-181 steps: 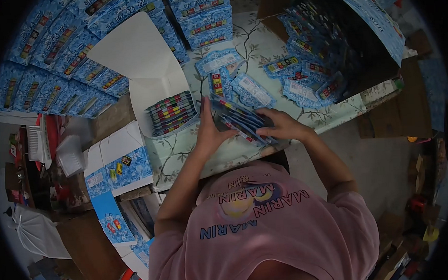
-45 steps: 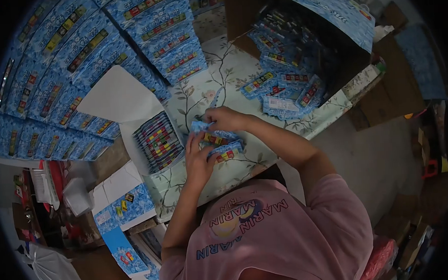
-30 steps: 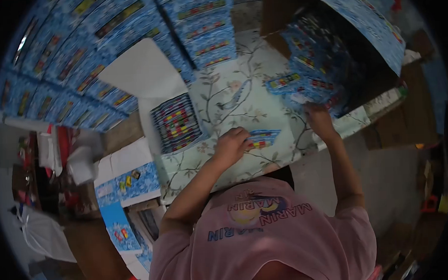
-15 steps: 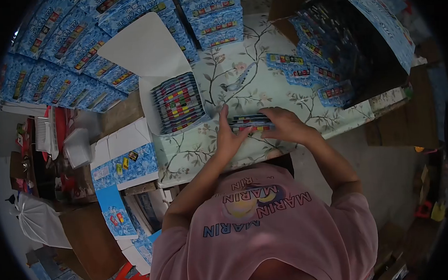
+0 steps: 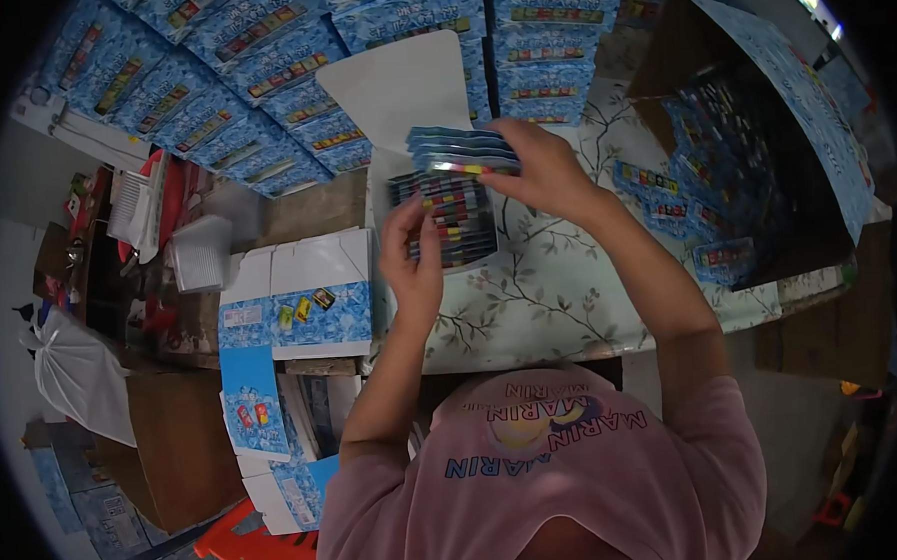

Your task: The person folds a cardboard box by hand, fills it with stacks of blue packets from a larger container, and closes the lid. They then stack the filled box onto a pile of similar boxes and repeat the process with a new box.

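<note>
My right hand grips a small stack of flat blue packets, thumb on the near side and fingers behind. The stack is tilted above an open white box, over its far end. Rows of similar packets, with red, yellow and green marks on their edges, fill much of the box. My left hand is over the near left part of the box, fingers slightly bent and apart, fingertips at the packets inside. Upright behind the box stands its white lid flap. The held stack hides part of the box.
Tall stacks of blue printed boxes line the back. At the right, a large carton lies on its side, loose packets spilling from it onto the flowered tablecloth. Flattened boxes lie left of the open box.
Both hands have moved from the tablecloth to the open box at the left. The packet stack, earlier between both hands, is now raised in my right hand. The view has shifted too.
</note>
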### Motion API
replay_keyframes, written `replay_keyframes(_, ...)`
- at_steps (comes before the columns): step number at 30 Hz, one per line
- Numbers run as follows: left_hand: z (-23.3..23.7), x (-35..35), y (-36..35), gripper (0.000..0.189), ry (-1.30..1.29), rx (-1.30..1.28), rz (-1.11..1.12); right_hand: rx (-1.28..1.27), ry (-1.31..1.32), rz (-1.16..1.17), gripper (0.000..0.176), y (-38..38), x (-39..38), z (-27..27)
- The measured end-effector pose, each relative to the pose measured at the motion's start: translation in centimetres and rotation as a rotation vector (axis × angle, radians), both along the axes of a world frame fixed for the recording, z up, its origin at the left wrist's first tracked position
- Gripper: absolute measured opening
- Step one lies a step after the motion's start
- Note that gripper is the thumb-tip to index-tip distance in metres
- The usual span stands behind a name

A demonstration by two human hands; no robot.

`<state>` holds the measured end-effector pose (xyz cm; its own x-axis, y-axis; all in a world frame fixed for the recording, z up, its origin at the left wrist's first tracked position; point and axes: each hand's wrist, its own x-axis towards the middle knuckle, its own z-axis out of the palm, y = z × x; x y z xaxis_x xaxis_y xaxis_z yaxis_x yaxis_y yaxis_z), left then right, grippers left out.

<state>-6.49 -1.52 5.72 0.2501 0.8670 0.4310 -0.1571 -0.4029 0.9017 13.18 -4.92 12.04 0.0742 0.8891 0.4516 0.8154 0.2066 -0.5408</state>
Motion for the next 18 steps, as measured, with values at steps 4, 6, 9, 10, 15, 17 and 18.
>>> replay_keyframes(4,-1.5,-2.8,2.4,0.026,0.056,0.019,0.133,0.064,-0.204,0.085,0.044,8.5,-1.5,-2.3)
replay_keyframes(6,-2.6,-3.9,3.6,0.027,0.109,0.005,0.167,0.047,-0.261,0.069,0.046,10.7,-0.6,-5.6)
replay_keyframes(9,-3.2,-5.3,5.5,0.029,0.234,-0.017,0.248,0.038,-0.245,-0.040,0.041,9.1,0.4,-6.4)
replay_keyframes(10,-3.3,-5.4,6.2,0.030,0.305,-0.024,0.297,0.046,-0.174,-0.128,0.036,7.8,0.3,-6.0)
replay_keyframes(15,-2.5,-4.1,10.8,0.036,0.969,-0.031,0.116,-0.503,-0.082,-0.302,0.048,3.3,0.1,-7.7)
replay_keyframes(17,-2.2,-3.5,10.0,0.036,1.139,0.042,0.036,-0.432,-0.048,-0.255,0.041,2.5,-0.3,-7.9)
replay_keyframes(18,-2.3,-3.9,8.7,0.033,1.120,0.166,0.031,-0.428,-0.051,-0.258,0.041,0.8,-0.4,-8.0)
